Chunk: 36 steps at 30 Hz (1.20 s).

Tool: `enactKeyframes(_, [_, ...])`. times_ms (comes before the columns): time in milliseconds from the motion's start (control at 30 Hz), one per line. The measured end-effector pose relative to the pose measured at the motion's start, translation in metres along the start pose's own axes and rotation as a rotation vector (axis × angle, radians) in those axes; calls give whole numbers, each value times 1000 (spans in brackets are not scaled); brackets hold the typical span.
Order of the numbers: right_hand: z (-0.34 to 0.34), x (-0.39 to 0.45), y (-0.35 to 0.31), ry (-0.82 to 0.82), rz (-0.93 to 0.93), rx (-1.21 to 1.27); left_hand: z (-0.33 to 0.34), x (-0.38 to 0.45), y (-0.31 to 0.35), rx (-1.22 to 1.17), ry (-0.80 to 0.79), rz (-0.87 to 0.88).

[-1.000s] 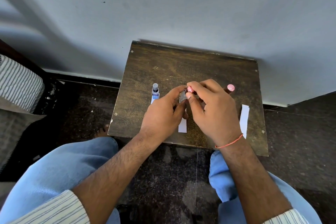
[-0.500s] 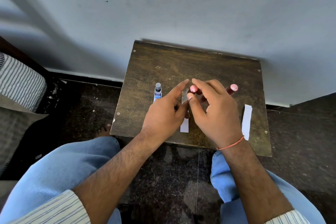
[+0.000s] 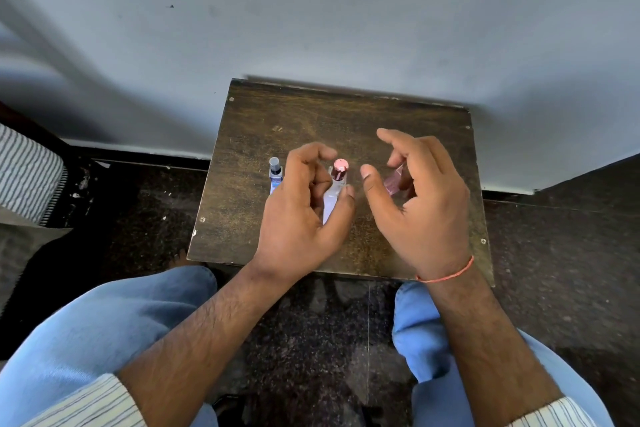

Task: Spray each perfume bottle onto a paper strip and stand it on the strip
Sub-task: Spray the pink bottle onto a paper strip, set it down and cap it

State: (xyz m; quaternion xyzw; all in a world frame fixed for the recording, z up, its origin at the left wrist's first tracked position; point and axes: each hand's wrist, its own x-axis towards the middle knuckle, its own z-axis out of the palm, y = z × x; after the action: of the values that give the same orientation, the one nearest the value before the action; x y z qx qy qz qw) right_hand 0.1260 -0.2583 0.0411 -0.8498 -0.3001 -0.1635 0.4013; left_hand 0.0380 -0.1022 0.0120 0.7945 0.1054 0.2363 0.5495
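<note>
Perfume bottles stand in a row on the small wooden tabletop (image 3: 346, 114). At the left side is the bottle with the dark cap (image 3: 275, 172), upright on its paper strip. In the middle is the bottle with the pink cap (image 3: 338, 173), also upright, on the middle paper strip (image 3: 329, 210). My left hand (image 3: 304, 211) is curled loosely around this middle bottle; the thumb lies just beside its lower part, but I cannot tell if it really touches, and the fingers are spread apart, so the grip is loose and holds nothing firmly. My right hand (image 3: 419, 198) is wide open and empty, above the right part of the tabletop. Behind its fingers I see a third, pinkish bottle (image 3: 394, 180), blurred and seeming tilted; its strip is hidden from me.

I judge that the middle bottle is placed and the third one is the step now. The next move calls for closing the right hand on the third bottle, finding its strip, and spraying with the nozzle turned to the paper, without knocking the middle bottle.
</note>
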Motion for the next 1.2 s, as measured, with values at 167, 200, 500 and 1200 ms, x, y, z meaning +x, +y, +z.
enactKeyframes(167, [-19, 2, 16, 59, 36, -34, 13, -13, 5, -60, -152, 85])
enactKeyframes(200, [-23, 2, 19, 65, 47, -46, 16, -15, 5, -38, -177, 78])
enactKeyframes(500, [-37, -8, 57, -112, 253, -58, 43, -22, -5, 38, -361, -134])
enactKeyframes(1200, [-21, -2, 64, -410, 331, 44, 36, -13, -18, 76, -330, -386])
